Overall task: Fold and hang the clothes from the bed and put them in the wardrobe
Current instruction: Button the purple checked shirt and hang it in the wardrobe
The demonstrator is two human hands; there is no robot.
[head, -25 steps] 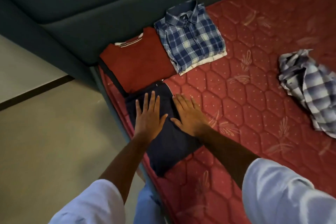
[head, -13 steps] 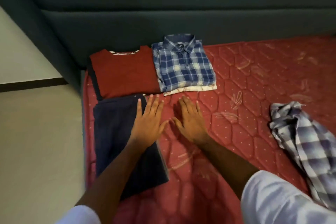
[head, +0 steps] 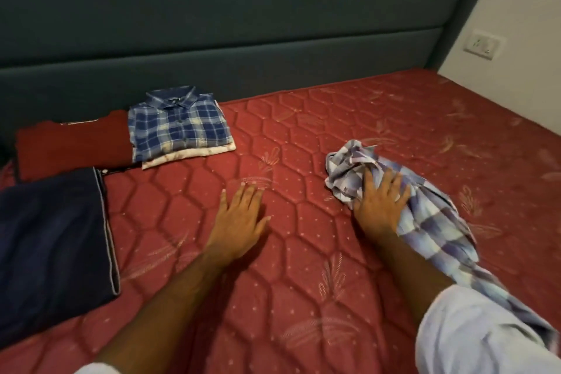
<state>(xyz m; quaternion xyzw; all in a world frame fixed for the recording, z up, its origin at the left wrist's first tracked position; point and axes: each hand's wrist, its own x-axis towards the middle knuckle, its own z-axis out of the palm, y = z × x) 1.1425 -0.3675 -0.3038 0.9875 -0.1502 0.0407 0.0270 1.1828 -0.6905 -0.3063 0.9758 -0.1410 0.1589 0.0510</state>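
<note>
Folded: dark blue garment [head: 51, 240], red top [head: 73, 143], blue plaid shirt [head: 179, 127], far left.
Left: crumpled checked shirt [head: 431, 215]; wardrobe step.
Hands: left hand [head: 239, 218] flat on bed [head: 303, 252]; right hand [head: 379, 203] spread on the crumpled checked shirt.

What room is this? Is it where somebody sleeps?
Most likely a bedroom. There's a red quilted mattress with a padded headboard behind it, and folded clothes such as a blue plaid shirt lying on the bed. A wall socket shows it's indoors.

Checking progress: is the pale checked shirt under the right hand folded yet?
Not folded: the pale checked shirt lies crumpled, right hand resting on it.
</note>
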